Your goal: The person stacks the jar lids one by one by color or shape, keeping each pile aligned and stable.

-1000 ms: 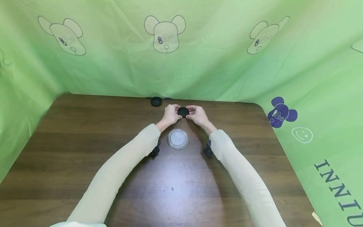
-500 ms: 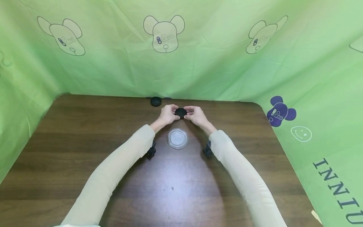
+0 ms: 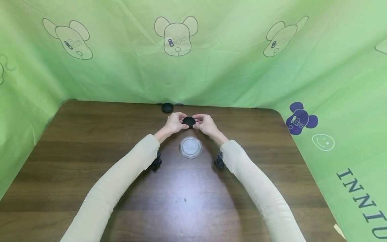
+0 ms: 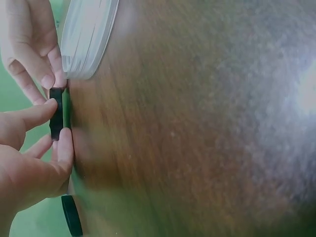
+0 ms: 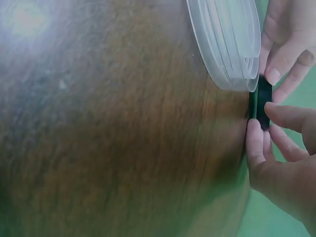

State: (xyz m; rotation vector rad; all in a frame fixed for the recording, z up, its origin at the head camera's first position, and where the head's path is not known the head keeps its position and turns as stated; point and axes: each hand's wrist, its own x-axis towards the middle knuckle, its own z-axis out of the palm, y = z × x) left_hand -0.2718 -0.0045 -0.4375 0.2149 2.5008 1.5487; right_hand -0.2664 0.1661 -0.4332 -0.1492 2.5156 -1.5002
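A round black disc (image 3: 189, 122) is held between both hands near the far side of the table. My left hand (image 3: 173, 123) pinches its left edge with thumb and fingertips. At the opposite edge, my right hand (image 3: 207, 124) grips it the same way. Seen from the side in the left wrist view, the black disc (image 4: 57, 116) looks thin and lies flat between the fingertips, close over the tabletop. Just nearer to me stands a low, round clear plastic container (image 3: 190, 147); its stacked rims show in the right wrist view.
A second round black disc (image 3: 167, 108) lies at the table's back edge, left of my hands. The brown wooden table (image 3: 99, 154) meets a green printed curtain (image 3: 223, 74) at the back and sides. A small speck (image 3: 185, 200) sits on the near tabletop.
Both hands have carried the black disc a little left and slightly toward me. The clear container and the second disc have stayed in place.
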